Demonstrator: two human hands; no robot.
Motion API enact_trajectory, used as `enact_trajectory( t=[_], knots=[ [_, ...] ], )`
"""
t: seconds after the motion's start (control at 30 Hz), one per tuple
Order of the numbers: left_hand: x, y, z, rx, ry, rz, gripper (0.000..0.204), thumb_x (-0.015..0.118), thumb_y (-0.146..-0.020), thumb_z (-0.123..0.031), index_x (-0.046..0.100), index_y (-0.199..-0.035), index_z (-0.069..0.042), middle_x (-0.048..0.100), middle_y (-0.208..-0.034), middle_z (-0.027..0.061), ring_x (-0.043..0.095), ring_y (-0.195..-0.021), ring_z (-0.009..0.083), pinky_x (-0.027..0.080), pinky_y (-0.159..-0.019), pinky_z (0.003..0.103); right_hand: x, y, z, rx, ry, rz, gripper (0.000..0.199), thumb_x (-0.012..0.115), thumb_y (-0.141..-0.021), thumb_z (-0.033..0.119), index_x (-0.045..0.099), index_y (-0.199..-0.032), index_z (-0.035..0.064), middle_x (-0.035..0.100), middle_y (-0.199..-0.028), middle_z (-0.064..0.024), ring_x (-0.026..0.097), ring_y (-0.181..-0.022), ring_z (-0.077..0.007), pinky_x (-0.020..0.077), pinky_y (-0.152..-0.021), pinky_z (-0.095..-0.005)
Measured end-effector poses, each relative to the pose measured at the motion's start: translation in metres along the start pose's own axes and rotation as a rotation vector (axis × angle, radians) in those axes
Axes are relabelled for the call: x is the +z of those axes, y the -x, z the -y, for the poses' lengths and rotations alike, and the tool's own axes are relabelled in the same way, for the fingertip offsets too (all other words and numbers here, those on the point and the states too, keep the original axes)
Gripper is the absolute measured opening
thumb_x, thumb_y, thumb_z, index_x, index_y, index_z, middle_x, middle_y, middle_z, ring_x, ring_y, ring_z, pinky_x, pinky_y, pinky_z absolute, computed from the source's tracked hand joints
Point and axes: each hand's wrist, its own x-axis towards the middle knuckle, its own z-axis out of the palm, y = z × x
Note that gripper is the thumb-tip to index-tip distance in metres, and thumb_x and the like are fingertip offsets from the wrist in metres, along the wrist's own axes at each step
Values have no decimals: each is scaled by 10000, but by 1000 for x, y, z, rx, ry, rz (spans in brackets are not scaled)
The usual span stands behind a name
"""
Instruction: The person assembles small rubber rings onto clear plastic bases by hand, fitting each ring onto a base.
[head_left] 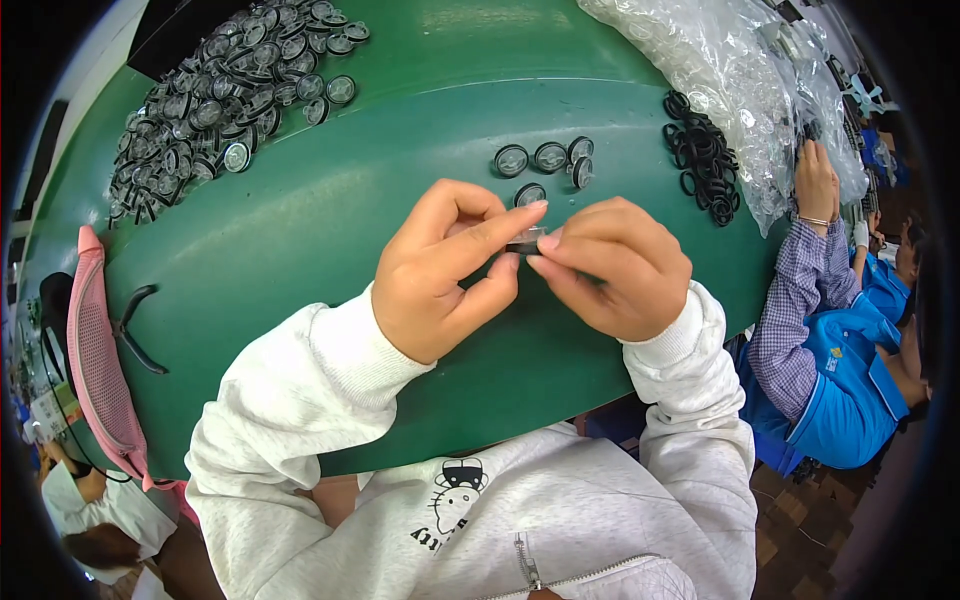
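Between my two hands, over the green table, is a small clear plastic wheel-like part with a black ring (pixel 523 246) around it. My left hand (pixel 440 265) pinches it from the left with thumb and fingers. From the right, my right hand (pixel 615 262) grips the black ring's edge between thumb and fingertips. My fingers hide much of the part. Just beyond my hands lie several clear round parts with black rings (pixel 550 157). Farther right is a pile of loose black rubber rings (pixel 703 155).
At the far left, a large heap of clear round parts with black rings (pixel 230 90) covers the green table (pixel 300 240). Clear plastic bags (pixel 700 70) lie at the back right. Pliers (pixel 133 330) and a pink mesh pouch (pixel 100 350) are at the left. Co-workers (pixel 840 350) sit at the right.
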Motion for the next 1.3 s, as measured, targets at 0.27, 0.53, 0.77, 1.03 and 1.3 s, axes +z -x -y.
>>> enact_trajectory(
  t=[0.27,0.53,0.77,1.03,1.3],
  knots=[
    [-3,0,-2,-10,34,0,414,566,-693,93,638,-1083,-26,508,-930,84,452,-650,122,380,-528,185,0,-4,2,385,-371,-11,203,748,-641,-31,663,-812,36,614,-838,-67,557,-651,-124,478,-517,-193],
    [0,0,-1,27,-35,-9,420,559,-698,109,636,-1088,-27,511,-927,81,446,-629,117,376,-521,182,0,0,5,459,-419,54,256,704,-647,-109,627,-858,12,582,-877,-96,532,-709,-132,453,-602,-193],
    [-4,0,-4,37,-18,10,398,567,-709,110,640,-1074,-29,528,-950,94,458,-636,120,383,-526,186,-2,0,2,497,-515,16,233,729,-632,-86,651,-824,20,609,-808,-79,539,-667,-131,440,-583,-203],
    [-6,-2,-6,3,205,14,369,567,-698,107,654,-1030,-30,555,-932,95,479,-642,118,397,-534,191,-3,3,-4,400,-610,-26,212,756,-619,-57,672,-795,27,629,-764,-65,537,-618,-124,425,-556,-198],
    [-6,0,-1,-112,127,13,338,566,-666,92,679,-955,-39,567,-858,71,477,-615,105,388,-526,183,0,0,-4,230,-444,76,264,734,-599,-108,654,-825,4,612,-769,-80,545,-646,-164,446,-597,-242]
  ],
)
